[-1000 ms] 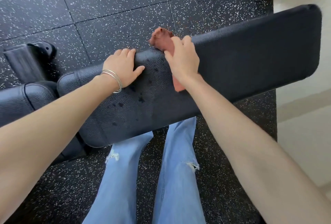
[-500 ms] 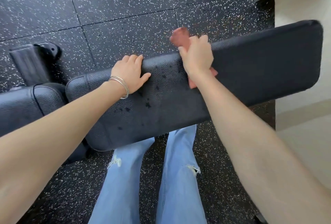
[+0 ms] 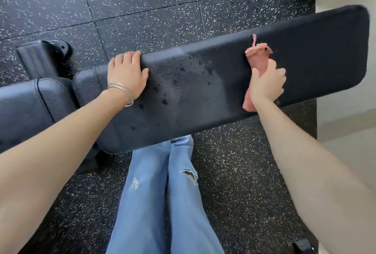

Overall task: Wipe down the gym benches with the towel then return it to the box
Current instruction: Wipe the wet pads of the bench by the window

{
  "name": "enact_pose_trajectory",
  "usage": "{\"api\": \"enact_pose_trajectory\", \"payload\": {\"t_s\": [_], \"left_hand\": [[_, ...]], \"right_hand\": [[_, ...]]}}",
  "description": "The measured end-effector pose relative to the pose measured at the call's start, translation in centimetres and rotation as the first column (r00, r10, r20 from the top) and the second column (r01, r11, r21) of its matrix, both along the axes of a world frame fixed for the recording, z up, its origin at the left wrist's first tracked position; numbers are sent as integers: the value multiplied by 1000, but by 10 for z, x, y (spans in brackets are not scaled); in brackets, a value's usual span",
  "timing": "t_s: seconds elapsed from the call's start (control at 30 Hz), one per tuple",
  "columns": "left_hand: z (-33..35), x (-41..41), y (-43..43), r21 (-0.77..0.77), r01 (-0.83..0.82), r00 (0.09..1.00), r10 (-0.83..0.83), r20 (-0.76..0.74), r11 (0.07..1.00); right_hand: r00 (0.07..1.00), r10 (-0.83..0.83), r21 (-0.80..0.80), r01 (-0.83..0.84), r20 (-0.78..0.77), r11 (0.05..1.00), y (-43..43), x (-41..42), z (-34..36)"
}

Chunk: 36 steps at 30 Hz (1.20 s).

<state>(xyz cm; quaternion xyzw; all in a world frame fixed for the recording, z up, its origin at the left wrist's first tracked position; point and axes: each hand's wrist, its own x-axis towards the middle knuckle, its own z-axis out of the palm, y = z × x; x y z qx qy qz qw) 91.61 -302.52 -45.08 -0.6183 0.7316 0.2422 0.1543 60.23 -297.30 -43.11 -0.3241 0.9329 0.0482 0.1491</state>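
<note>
Fingers of the right hand grip a bunched pink towel, seemingly damp, on the bench.

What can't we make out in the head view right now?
- Box: not in frame, so its place is unknown.
- Towel: the right hand covers its middle; the fold can't be read.
- Bench pad: the underside and frame are hidden by the pad itself.
- Seat pad: cut off by the left edge.
- Dark spots near the left hand: wet drops or marks, can't tell.
</note>
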Motion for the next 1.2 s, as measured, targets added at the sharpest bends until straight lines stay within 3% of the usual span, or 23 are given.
{"api": "enact_pose_trajectory", "payload": {"t_s": [0.1, 0.2, 0.27, 0.37, 0.43, 0.53, 0.63, 0.83, 0.97, 1.07, 1.13, 1.2], "left_hand": [[6, 8, 9, -9, -34, 999, 34, 3, 999], [10, 4, 14, 8, -29, 999, 29, 30, 1000], [12, -1, 16, 18, -34, 998, 33, 62, 999], [11, -6, 18, 17, -27, 993, 25, 116, 999], [9, -8, 18, 9, -27, 990, 25, 137, 1000], [5, -11, 19, 4, -60, 989, 59, 136, 998], [1, -9, 21, -10, -63, 990, 64, 128, 998], [-2, 0, 25, -54, -49, 995, 54, 82, 997], [-1, 4, 25, -54, -30, 998, 33, 57, 998], [0, 11, 24, -53, 0, 999, 2, 32, 999], [2, 18, 22, -43, 45, 999, -44, 26, 998], [2, 24, 20, -36, 87, 996, -87, 18, 996]], "right_hand": [[996, 64, -126, -55, 67, 990, 28, 74, -4], [943, 290, -132, -270, 164, 954, 56, 139, -4], [853, 475, -104, -464, 216, 880, 66, 149, -2], [794, 576, -127, -562, 195, 817, 58, 109, -1], [840, 528, -127, -514, 126, 848, 53, 70, -3], [970, 239, -154, -229, 52, 961, 57, 11, -8], [999, 21, -153, -14, 46, 988, 71, -9, -14], [998, 47, -130, -41, 42, 991, 104, 98, -17], [955, 192, -106, -172, 226, 979, 127, 174, -8], [899, 297, -86, -284, 323, 955, 123, 183, -1], [915, 282, -173, -239, 290, 955, 107, 157, 2], [973, 83, -236, -31, 214, 971, 79, 111, 2]]}}
